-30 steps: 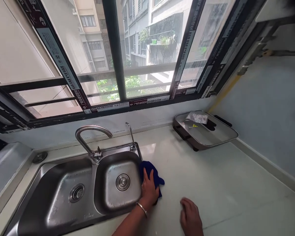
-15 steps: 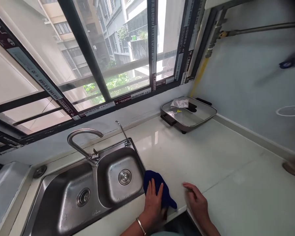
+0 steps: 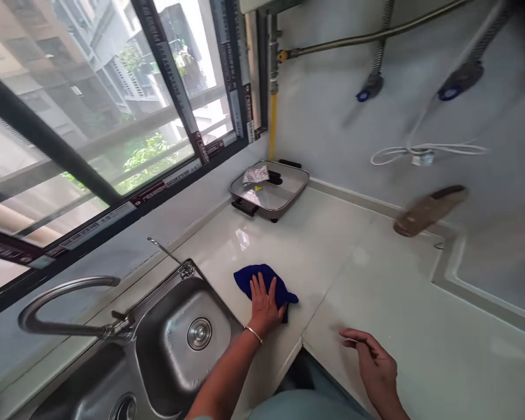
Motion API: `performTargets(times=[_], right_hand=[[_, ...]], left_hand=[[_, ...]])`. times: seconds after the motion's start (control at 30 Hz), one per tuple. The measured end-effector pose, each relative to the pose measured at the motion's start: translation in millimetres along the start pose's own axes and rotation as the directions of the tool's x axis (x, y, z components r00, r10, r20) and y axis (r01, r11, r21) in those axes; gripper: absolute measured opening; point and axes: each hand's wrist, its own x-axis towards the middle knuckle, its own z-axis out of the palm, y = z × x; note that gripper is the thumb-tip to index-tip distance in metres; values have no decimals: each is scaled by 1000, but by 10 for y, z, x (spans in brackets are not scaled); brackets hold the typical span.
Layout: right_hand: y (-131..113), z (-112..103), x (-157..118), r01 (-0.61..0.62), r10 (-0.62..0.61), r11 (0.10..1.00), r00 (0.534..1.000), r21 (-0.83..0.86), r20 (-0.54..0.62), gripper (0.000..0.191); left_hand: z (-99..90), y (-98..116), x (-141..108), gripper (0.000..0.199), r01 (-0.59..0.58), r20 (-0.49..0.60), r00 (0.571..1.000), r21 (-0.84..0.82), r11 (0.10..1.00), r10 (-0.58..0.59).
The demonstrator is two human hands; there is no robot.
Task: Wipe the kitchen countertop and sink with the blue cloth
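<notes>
A dark blue cloth (image 3: 269,279) lies crumpled on the pale countertop (image 3: 332,233), to the right of the sink. My left hand (image 3: 265,303) rests flat on top of it, fingers stretched and spread, pressing it down; a bangle circles the wrist. Part of the cloth is hidden under the palm. Off to the right, my right hand (image 3: 374,361) hovers over or near the counter by its front corner, fingers loosely bent and thumb apart, with nothing in it. Whether it touches the surface I cannot tell.
A double steel sink (image 3: 137,350) with a curved faucet (image 3: 65,286) and a thin spout (image 3: 168,254) is on the left. An electric pan with a glass lid (image 3: 284,189) sits in the back corner. Along the right wall are a brown object (image 3: 429,211) and a coiled white cable (image 3: 446,149).
My left hand and the cloth have moved away from the sink's edge, farther onto the counter. The view has swung right. My right hand stays free, its fingers slightly more bent.
</notes>
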Motion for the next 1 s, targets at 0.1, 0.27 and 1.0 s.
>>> performTargets(times=[0.1,0.27,1.0], right_hand=[[-33,-16,-66,30,-30,1000,999,2,-18,32],[8,-154,-192,36,-38,999,994,-15,-100,33],[-120,1614,476,814,-588,309,570,-492,574,62]], left_hand=[[-12,69,374,86,-47,-13,999,13,999,47],[-34,173,868,77,-41,-39,998,13,999,42],[-152,-602,-964,73,61,-259,960,-184,981,-109]])
